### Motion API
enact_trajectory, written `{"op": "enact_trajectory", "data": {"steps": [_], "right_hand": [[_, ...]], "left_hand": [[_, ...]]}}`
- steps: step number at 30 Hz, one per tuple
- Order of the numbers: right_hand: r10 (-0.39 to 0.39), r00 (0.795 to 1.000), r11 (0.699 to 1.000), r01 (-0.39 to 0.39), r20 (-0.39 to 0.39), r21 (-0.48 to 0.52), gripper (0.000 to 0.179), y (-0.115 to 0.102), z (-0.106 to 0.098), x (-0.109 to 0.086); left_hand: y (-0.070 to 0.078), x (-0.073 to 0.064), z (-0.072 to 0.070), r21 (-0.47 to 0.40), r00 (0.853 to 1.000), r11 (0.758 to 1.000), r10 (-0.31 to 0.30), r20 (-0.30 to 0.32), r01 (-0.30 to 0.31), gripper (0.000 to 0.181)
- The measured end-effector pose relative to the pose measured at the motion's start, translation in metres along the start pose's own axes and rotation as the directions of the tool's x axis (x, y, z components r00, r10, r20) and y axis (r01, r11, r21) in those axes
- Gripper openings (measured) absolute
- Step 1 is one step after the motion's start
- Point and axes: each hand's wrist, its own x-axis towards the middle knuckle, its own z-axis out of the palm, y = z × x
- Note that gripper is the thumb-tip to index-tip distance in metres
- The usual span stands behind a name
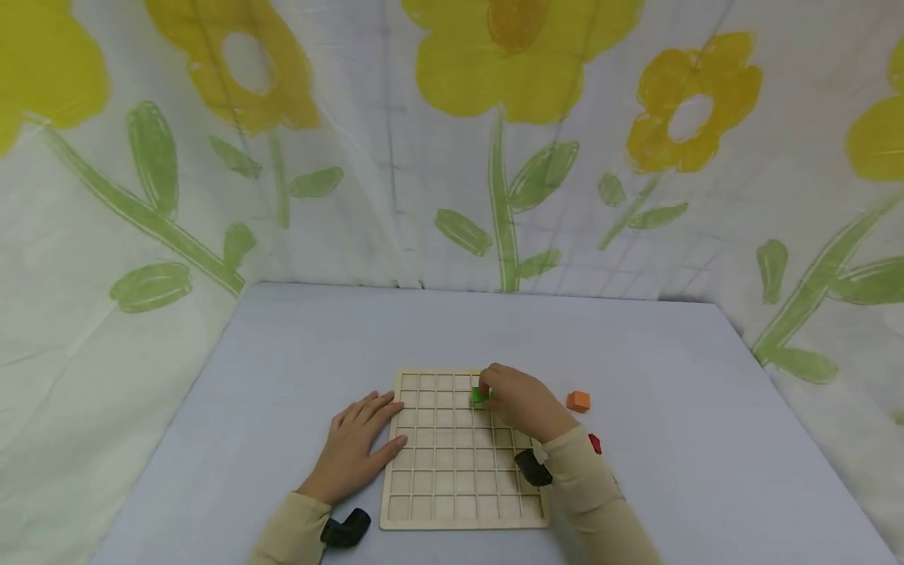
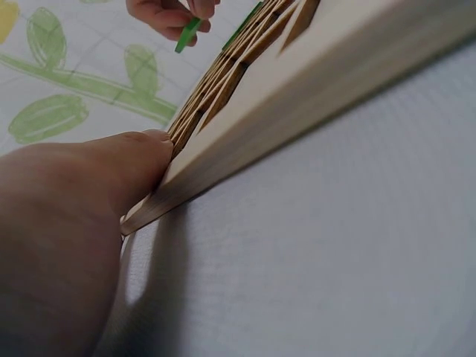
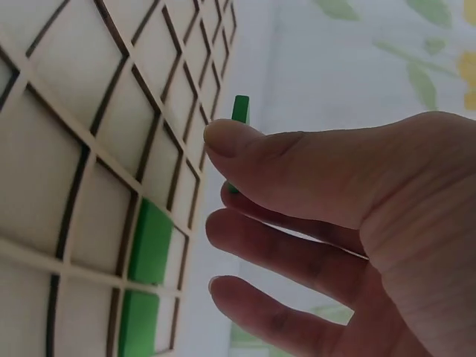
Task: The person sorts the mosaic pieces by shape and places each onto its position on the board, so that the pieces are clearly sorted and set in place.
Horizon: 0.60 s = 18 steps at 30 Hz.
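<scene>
A wooden board with a raised square grid lies flat on the table. My right hand is over its far right part. Between thumb and forefinger it pinches a thin green piece, held just off the grid; the other fingers are spread apart. Below those fingers, green pieces sit in neighbouring cells in the right wrist view. My left hand rests with straight fingers at the board's left edge, thumb touching the rim. From the head view, the right hand partly covers the green pieces.
An orange block lies on the table right of the board. Nearer, a red block is partly hidden by the right sleeve. A flower-patterned curtain hangs behind the table's far edge.
</scene>
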Motion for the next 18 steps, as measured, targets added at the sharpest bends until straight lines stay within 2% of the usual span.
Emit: {"op": "enact_trajectory", "data": {"steps": [4,10,14,18], "right_hand": [[-0.027,1.0,0.999,0.027,0.009,0.025,0.02,-0.003,0.006,0.009],[-0.008,0.998,0.998,0.005,0.057,0.057,0.014,-0.007,0.013,0.021],[0.006,0.996,0.998,-0.011,0.086,0.055,0.012,-0.008,0.017,0.023],[-0.004,0.997,0.999,0.001,0.073,0.052,0.012,-0.009,0.018,0.022]], "left_hand": [[0.0,0.0,-0.001,-0.002,1.0,1.0,0.0,-0.004,0.0,0.054],[0.0,0.001,-0.001,-0.008,1.0,1.0,-0.009,0.004,0.009,0.053],[0.0,0.0,0.0,-0.008,1.0,1.0,-0.014,0.012,0.014,0.054],[0.0,0.0,0.0,-0.011,1.0,1.0,-0.009,0.008,0.009,0.054]]}}
